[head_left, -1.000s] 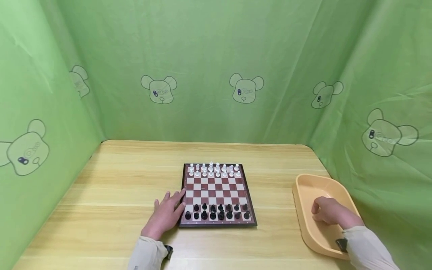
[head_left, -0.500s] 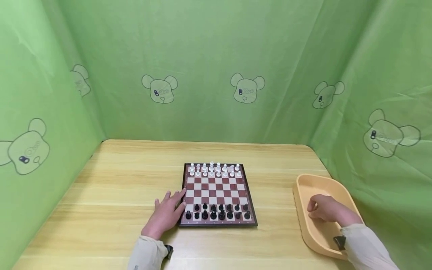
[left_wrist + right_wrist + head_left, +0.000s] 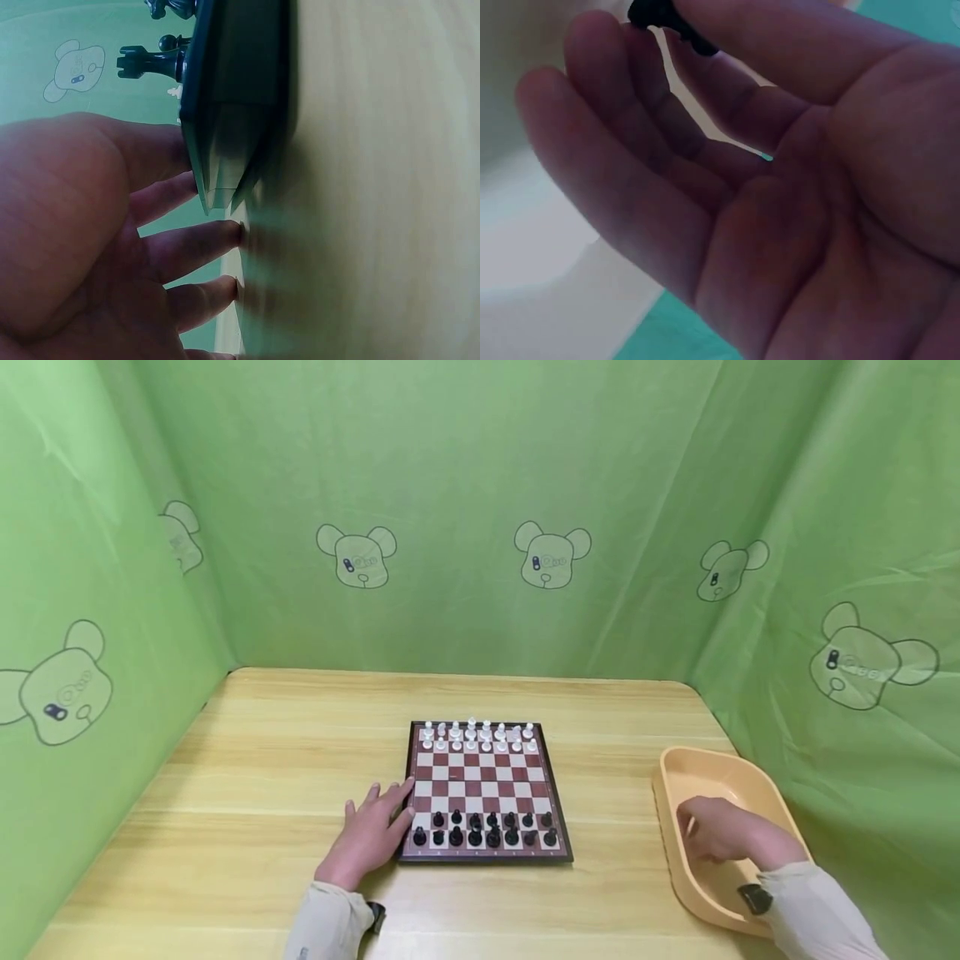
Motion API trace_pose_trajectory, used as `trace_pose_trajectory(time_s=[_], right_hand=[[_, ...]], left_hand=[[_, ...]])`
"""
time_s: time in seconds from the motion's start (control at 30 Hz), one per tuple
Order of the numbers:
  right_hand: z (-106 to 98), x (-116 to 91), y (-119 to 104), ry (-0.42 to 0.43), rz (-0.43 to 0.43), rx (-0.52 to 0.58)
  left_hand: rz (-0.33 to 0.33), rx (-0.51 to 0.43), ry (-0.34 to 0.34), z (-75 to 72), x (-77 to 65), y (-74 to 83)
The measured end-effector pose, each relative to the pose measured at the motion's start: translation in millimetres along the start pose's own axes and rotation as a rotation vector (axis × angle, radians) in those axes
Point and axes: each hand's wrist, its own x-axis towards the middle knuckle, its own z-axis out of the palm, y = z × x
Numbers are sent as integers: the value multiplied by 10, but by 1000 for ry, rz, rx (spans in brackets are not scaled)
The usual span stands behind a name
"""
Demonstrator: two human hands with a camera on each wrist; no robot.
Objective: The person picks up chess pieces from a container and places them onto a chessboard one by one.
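In the head view, my left hand (image 3: 367,835) lies at the left edge of the chessboard (image 3: 480,789), fingers spread. Seen from the left wrist, its thumb and index finger touch the board's side while other fingertips reach the table; a black rook (image 3: 150,63) stands on the board nearby. My right hand (image 3: 720,831) is over the orange tray (image 3: 723,885), its fingers near the left wall. The right wrist view has a small black chess piece (image 3: 671,22) pinched between thumb and fingers, partly covered, so its exact kind is unclear.
White chess pieces (image 3: 472,735) fill two rows at the board's far end. Black chess pieces (image 3: 492,836) stand in two rows at the near end. The wooden table (image 3: 585,910) is bounded by green cloth walls (image 3: 450,618) with bear drawings.
My right hand has shifted left inside the tray, toward its left wall. The left hand stays at the board's edge, and the pieces on the board look unmoved.
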Motion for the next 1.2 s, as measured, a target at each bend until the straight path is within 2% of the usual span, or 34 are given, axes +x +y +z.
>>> trace_pose_trajectory(time_s=[0.1, 0.33, 0.6, 0.77, 0.93, 1.2], right_hand=[[-105, -36, -90, 17, 37, 0], [-317, -119, -251, 55, 22, -85], [-487, -237, -252, 136, 27, -128], [-567, -292, -247, 180, -7, -160], [-577, -350, -348, 290, -16, -196], [-582, -483, -675, 482, -11, -211]], left_hand=[[-3, 1, 0, -7, 4, -1], [5, 7, 5, -19, 27, 3], [16, 7, 2, -15, 15, 19], [11, 6, 2, -7, 16, 8], [14, 6, 3, 6, 11, -6], [14, 7, 3, 8, -2, -6]])
